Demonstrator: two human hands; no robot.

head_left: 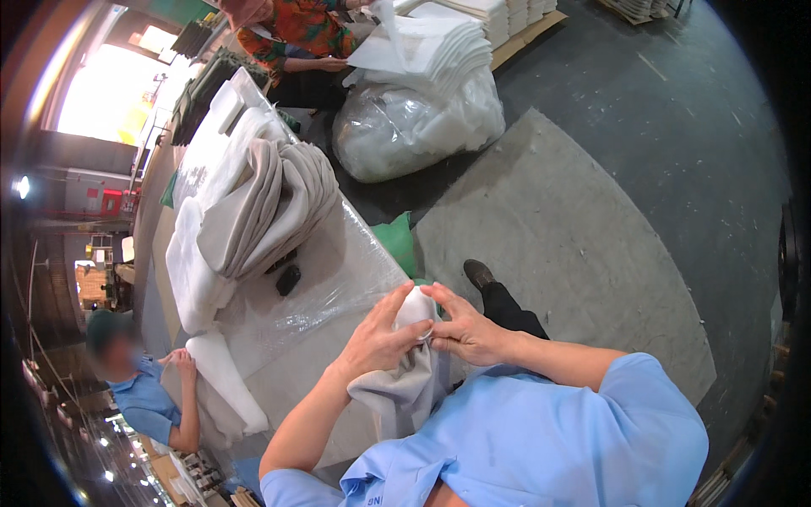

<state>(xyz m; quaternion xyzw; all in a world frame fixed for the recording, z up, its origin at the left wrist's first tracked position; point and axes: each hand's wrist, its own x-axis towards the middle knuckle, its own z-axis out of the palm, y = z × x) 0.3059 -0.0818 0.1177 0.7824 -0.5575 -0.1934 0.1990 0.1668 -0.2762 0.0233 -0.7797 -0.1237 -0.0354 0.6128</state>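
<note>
Just below the centre of my head-camera feed, both hands come together in front of a light-blue shirt, elbows bent and forearms angled inward. I see the left hand (384,340) with its fingers pointing up and to the right, thumb laid across toward the other side; it is closed on a grey cloth piece (393,397). Facing it, the right hand (469,328) has its fingers bent and their tips close to the left thumb, at the cloth's upper end; whether they pinch it, I cannot tell. That cloth lies between the hands at the top and hangs below them against the shirt front. It looks soft and matte, creased into loose folds, with a smooth white part (417,306) showing between the fingers.

Beyond the hands I have a plastic-covered table (346,291), carrying a pile of grey folded covers (270,203) and a small black object (288,280). Just past its edge is a green bag (394,241). To the left, a co-worker in blue (152,401) has hands by a long white roll (224,380). At the top, a person in a patterned shirt (308,38) is beside stacked white sheets (422,51).
</note>
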